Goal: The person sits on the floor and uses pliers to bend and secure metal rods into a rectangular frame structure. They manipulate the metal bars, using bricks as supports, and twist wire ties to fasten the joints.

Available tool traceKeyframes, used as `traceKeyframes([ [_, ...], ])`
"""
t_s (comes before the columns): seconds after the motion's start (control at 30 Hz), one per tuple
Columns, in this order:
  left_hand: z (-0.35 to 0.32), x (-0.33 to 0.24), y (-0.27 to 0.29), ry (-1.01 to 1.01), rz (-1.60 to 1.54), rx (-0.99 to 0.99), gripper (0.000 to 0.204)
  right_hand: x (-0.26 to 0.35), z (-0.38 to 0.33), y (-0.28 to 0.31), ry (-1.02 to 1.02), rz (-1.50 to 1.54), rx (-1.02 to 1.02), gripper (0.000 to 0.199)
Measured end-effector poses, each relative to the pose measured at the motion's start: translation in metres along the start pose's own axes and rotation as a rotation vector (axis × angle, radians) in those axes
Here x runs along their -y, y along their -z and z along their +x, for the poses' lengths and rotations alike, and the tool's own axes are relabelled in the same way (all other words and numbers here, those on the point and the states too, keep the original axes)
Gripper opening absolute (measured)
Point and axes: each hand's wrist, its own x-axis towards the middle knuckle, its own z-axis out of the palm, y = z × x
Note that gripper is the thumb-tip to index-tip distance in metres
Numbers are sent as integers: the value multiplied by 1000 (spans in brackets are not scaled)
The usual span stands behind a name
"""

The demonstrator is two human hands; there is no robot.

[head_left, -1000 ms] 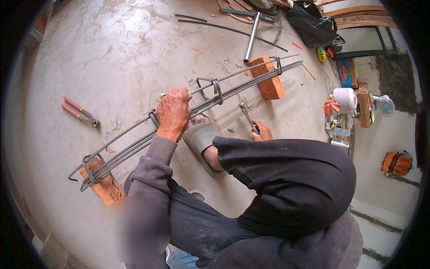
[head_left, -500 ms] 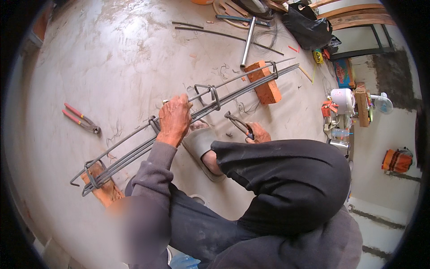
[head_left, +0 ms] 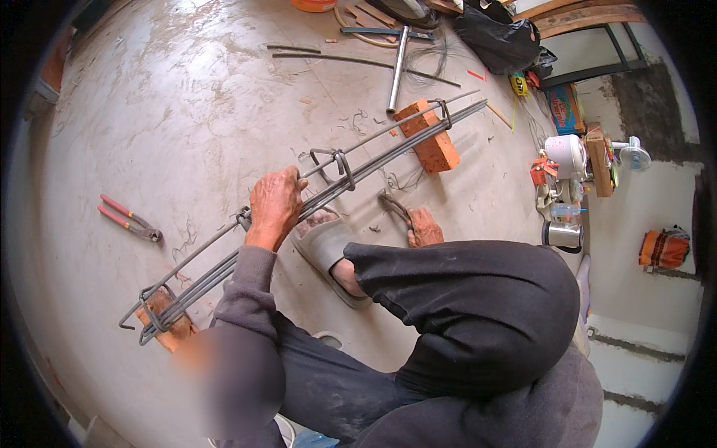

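A long cage of grey steel rebar (head_left: 373,166) lies slantwise on the floor, its bars passing through bent wire stirrups (head_left: 343,170). My left hand (head_left: 275,203) is closed around the bars near the middle, beside one stirrup. Beyond my raised knee, my right hand (head_left: 426,226) grips dark pincers (head_left: 396,206) by the handles; their jaws point toward the bars without touching them. Part of that hand is hidden by the knee. One brick (head_left: 433,149) supports the cage's far right end, and another brick (head_left: 166,317) its near left end.
Red-handled pincers (head_left: 131,218) lie at the left. My sandalled foot (head_left: 328,246) stands just under the bars. Farther off are a metal tube (head_left: 398,71), thin rods (head_left: 358,62) and a black bag (head_left: 497,37). A rice cooker (head_left: 565,155) and a kettle (head_left: 562,236) stand at the right.
The view has shifted slightly. The pincers in my right hand have turned a little, and their handles sit closer together. My left hand keeps its place on the bars.
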Motion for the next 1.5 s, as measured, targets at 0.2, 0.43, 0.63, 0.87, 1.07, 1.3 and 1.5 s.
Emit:
traceKeyframes([
  [0.2,-3,0,-2,19,-21,-41,26,2,1,-5,-12,-2,23,63],
  [0.43,-3,0,-2,-2,-13,-30,27,1,0,-6,-38,28,26,65],
  [0.63,-4,1,-1,-12,-11,-47,28,7,-2,-5,-18,2,12,69],
  [0.87,-2,-6,1,24,-42,-13,27,-12,20,1,50,125,-160,64],
  [1.07,-2,-3,2,1,-31,-5,28,17,107,48,-352,1771,10,34],
  [1.3,-2,2,1,-49,-39,-36,29,25,160,33,-433,2264,40,23],
  [1.5,-11,-6,17,-88,-56,90,40,27,154,41,-408,2121,8,22],
])
